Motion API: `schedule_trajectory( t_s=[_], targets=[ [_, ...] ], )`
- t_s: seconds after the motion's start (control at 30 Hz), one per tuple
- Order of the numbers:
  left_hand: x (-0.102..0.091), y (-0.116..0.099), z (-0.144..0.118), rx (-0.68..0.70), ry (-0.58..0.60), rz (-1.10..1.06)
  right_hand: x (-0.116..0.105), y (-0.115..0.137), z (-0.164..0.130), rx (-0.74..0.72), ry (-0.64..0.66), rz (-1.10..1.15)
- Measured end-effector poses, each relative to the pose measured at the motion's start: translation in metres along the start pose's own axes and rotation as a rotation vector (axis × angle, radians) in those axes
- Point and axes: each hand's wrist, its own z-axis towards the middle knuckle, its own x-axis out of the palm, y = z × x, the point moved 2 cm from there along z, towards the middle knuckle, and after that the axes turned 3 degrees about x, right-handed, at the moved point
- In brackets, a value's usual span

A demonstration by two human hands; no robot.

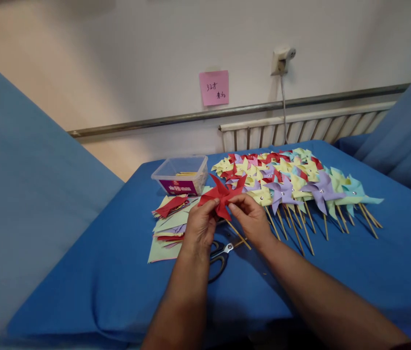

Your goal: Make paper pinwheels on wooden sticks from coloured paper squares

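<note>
- Two hands meet over a red pinwheel [223, 194], held just above the blue table [336, 272].
- Left hand [200, 226]: fingers pinched closed on the lower left vanes of the red pinwheel.
- Right hand [251, 218]: fingertips closed narrow on the paper near its centre; a wooden stick [238, 235] slants down from under this hand towards the table, and I cannot tell whether it is already fixed to the paper.
- Done, judging by how things lie: many finished pinwheels [293, 182] in yellow, purple, red and light blue lie in overlapping rows to the right, sticks pointing towards the person.
- Left to do, by the same reading: a stack of cut paper squares [169, 228] sits just left of the hands, with red pieces on top, so a fair share of paper seems unused.
- Scissors [220, 255] lie on the table between the forearms, untouched.
- Behind the paper stands a clear plastic box [180, 173]; its contents are too small to tell.
- On the wall hangs a pink note [214, 88].
</note>
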Motion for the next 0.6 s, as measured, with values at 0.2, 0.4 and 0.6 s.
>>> schedule_trajectory(
  t_s=[0.2,0.4,0.6],
  targets=[
    [0.0027,0.0033,-0.0039,-0.014,0.021,0.083,-0.0016,0.0034,0.0020,0.055,-0.054,0.033],
    [0.0039,0.0063,-0.0047,-0.007,0.053,0.126,-0.0009,0.0073,0.0009,0.097,-0.083,0.011],
    [0.0034,0.0086,-0.0034,0.009,0.060,0.136,-0.0017,0.0039,0.0013,0.107,-0.093,-0.032]
  ],
)
